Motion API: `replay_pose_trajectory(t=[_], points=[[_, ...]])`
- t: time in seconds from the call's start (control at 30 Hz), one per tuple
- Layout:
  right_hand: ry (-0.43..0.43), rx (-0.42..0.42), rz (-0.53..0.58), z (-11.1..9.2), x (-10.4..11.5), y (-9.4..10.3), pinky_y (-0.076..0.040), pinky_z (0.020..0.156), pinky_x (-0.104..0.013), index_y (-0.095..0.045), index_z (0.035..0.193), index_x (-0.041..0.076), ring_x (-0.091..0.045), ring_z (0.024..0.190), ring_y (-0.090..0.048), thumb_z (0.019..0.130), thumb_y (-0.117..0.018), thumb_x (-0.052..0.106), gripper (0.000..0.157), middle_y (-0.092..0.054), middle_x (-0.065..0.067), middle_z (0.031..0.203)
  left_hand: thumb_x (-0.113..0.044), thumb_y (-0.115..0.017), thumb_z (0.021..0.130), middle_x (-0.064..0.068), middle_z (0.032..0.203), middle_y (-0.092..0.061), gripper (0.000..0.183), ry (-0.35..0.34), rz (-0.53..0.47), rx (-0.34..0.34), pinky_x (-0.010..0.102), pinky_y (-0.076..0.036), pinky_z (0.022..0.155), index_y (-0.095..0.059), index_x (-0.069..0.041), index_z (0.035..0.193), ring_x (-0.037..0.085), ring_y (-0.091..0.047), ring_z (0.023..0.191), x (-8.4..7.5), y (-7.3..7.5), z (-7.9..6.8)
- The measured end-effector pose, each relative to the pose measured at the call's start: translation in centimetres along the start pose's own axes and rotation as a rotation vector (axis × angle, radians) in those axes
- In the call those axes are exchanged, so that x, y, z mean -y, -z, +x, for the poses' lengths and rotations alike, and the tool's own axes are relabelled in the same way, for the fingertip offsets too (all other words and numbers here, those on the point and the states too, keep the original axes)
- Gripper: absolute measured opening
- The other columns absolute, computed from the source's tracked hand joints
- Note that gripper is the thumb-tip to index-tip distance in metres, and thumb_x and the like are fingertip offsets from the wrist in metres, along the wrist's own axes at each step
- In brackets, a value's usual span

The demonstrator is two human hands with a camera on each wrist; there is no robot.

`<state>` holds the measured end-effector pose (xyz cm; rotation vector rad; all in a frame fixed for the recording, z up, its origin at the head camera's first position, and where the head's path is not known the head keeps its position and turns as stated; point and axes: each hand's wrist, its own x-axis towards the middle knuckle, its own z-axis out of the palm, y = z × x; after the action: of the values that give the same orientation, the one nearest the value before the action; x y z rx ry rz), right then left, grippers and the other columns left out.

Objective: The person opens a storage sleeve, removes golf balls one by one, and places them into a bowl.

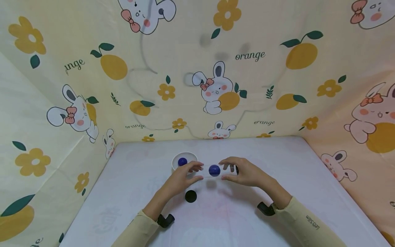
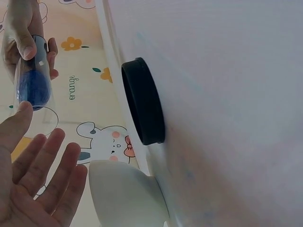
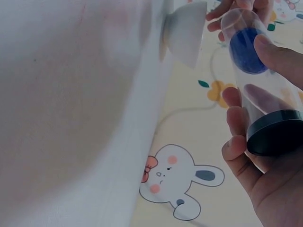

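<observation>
My right hand (image 1: 246, 172) grips a clear tube (image 3: 244, 87) held level above the table, thumb on one side and fingers curled round the other. A blue ball (image 1: 214, 171) sits inside the tube towards its open end. On the end by my right palm is a black cap (image 3: 279, 135). My left hand (image 1: 182, 176) is at the open end, its fingers spread and its thumb tip right at the rim. Below it, a loose black cap (image 1: 191, 196) lies on the table. Another blue ball (image 1: 182, 161) rests in a white bowl (image 2: 125, 194), partly behind my left hand.
The table has a white cover (image 1: 228, 219). A cream curtain (image 1: 185, 44) printed with rabbits and oranges hangs behind it and along both sides. Black wrist mounts (image 1: 166, 221) stick out from both sleeves.
</observation>
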<state>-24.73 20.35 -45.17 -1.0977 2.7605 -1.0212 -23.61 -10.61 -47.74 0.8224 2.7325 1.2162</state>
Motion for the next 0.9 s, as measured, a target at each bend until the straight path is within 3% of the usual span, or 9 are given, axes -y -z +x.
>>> replay_pose_trajectory(t=[0.23, 0.43, 0.67, 0.9], points=[[-0.009, 0.009, -0.014, 0.03, 0.04, 0.06, -0.055, 0.07, -0.026, -0.071, 0.136, 0.011, -0.021, 0.096, -0.067, 0.094, -0.085, 0.043, 0.055, -0.074, 0.0, 0.111, -0.032, -0.078, 0.101, -0.003, 0.133, -0.072, 0.051, 0.003, -0.006, 0.001, 0.042, -0.055, 0.111, -0.061, -0.017, 0.146, 0.017, -0.067, 0.124, 0.08, -0.07, 0.0], [0.003, 0.008, -0.012, 0.05, 0.0, 0.06, -0.055, 0.071, -0.026, -0.071, 0.135, 0.012, -0.027, 0.097, -0.068, 0.094, -0.085, 0.041, 0.052, -0.075, -0.004, 0.112, -0.032, -0.078, 0.101, -0.003, 0.133, -0.072, 0.05, 0.008, -0.006, 0.002, 0.043, -0.055, 0.111, -0.062, -0.018, 0.146, 0.017, -0.067, 0.124, 0.13, -0.13, -0.03], [0.003, 0.006, -0.023, 0.11, 0.04, -0.03, -0.056, 0.071, -0.026, -0.071, 0.135, 0.015, -0.027, 0.096, -0.068, 0.094, -0.086, 0.039, 0.049, -0.073, 0.008, 0.113, -0.029, -0.079, 0.101, -0.001, 0.133, -0.072, 0.049, 0.007, -0.011, -0.001, 0.044, -0.055, 0.111, -0.062, -0.017, 0.145, 0.018, -0.068, 0.124, 0.24, -0.25, -0.05], [0.006, 0.005, -0.022, 0.09, 0.02, -0.09, -0.056, 0.07, -0.025, -0.071, 0.135, 0.015, -0.026, 0.095, -0.068, 0.094, -0.086, 0.039, 0.049, -0.073, 0.008, 0.112, -0.031, -0.079, 0.1, -0.001, 0.135, -0.071, 0.049, 0.056, -0.013, 0.002, 0.046, -0.054, 0.111, -0.062, -0.02, 0.145, 0.02, -0.066, 0.125, 0.02, -0.22, -0.09]])
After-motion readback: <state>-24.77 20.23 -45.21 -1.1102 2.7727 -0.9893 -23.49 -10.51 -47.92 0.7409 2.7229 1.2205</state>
